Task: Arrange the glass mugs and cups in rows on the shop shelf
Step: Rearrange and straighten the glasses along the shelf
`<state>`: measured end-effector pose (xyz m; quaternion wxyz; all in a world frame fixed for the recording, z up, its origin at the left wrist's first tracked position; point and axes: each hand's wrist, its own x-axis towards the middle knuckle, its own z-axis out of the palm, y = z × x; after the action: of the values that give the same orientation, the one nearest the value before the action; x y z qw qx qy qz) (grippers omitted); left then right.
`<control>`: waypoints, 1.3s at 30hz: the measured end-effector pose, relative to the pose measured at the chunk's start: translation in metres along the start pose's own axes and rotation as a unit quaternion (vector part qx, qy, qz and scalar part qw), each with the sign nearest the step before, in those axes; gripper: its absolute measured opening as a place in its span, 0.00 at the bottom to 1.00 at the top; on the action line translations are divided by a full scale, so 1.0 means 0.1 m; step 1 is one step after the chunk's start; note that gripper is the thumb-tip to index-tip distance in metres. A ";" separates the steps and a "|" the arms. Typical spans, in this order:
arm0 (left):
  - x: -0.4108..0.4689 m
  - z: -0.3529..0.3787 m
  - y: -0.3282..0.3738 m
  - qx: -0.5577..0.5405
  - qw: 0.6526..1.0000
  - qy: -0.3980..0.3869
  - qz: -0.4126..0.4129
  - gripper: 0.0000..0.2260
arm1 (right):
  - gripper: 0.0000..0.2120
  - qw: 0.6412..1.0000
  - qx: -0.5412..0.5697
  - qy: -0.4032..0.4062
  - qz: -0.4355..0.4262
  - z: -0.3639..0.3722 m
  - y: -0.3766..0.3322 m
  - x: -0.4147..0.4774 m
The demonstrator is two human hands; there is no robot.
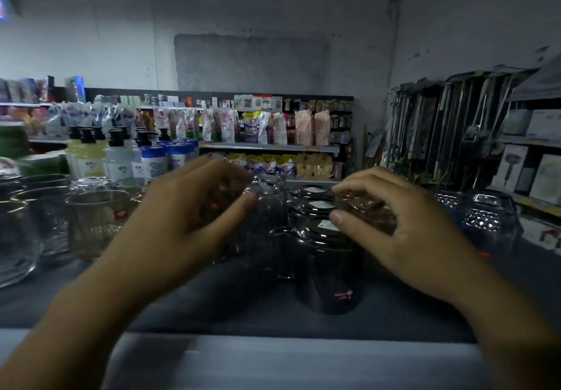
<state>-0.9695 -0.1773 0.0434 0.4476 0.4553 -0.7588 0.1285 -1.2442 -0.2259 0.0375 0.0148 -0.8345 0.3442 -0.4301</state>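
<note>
Glass mugs (328, 265) base-up, axes vertical; left hand (182, 216), right hand (403, 222) each hold one

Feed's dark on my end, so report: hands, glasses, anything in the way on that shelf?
Left hand grips upturned glass mug. Right hand grips ribbed cup. Row of upturned glasses stands between the two, crowding both.

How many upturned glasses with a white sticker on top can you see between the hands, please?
3, in one row going back: the nearest glass, the middle glass behind it, and the farthest glass. More may hide behind the left hand or right hand.
</note>
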 end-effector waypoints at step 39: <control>0.87 0.02 -1.53 -0.018 0.983 -0.105 -0.151 0.11 | 0.32 0.831 0.028 -0.550 0.072 1.43 -0.04 2.75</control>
<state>-0.8632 -0.3128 0.0792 0.3880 0.5671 -0.7266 -0.0028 -1.0301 -0.4233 0.1430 0.2559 -0.9051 0.3264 0.0934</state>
